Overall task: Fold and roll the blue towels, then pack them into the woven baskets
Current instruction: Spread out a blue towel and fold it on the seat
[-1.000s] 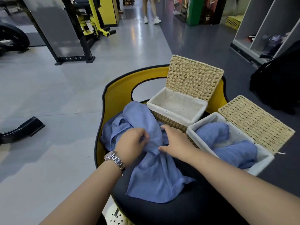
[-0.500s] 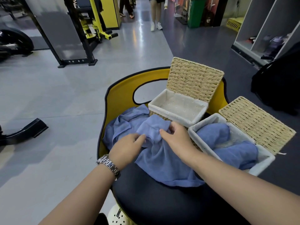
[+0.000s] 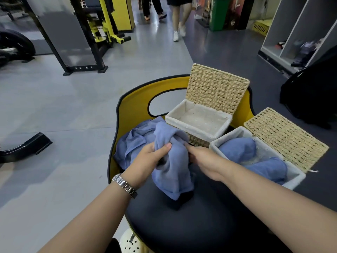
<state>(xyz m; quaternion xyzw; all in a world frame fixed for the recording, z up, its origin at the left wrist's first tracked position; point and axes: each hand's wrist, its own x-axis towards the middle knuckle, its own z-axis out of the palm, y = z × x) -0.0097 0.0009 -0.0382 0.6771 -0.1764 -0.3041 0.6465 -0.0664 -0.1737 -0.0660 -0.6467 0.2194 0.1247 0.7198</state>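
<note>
A crumpled blue towel [image 3: 173, 170] lies bunched on the black seat [image 3: 200, 225] of a yellow-backed chair. My left hand [image 3: 145, 161] grips a fold of it from the left. My right hand [image 3: 206, 161] holds its right side, fingertips tucked into the cloth. More blue cloth [image 3: 135, 139] is heaped behind, against the chair back. A woven basket [image 3: 197, 123] with a white liner stands open and bare inside, just beyond the towel. A second woven basket [image 3: 295, 178] at the right holds rolled blue towels [image 3: 237, 150].
Both basket lids stand open, one [image 3: 217, 86] upright, one [image 3: 284, 137] leaning right. The yellow chair back [image 3: 135, 106] curves behind. Gym machines [image 3: 87, 33] stand far left, shelving [image 3: 300, 33] and a black bag [image 3: 313, 92] at the right. People [image 3: 178, 15] walk in the aisle ahead.
The spread towel has been gathered into a tighter bunch between both hands, its lower edge drawn up off the seat. Both hands closed in on it. The people in the aisle came nearer.
</note>
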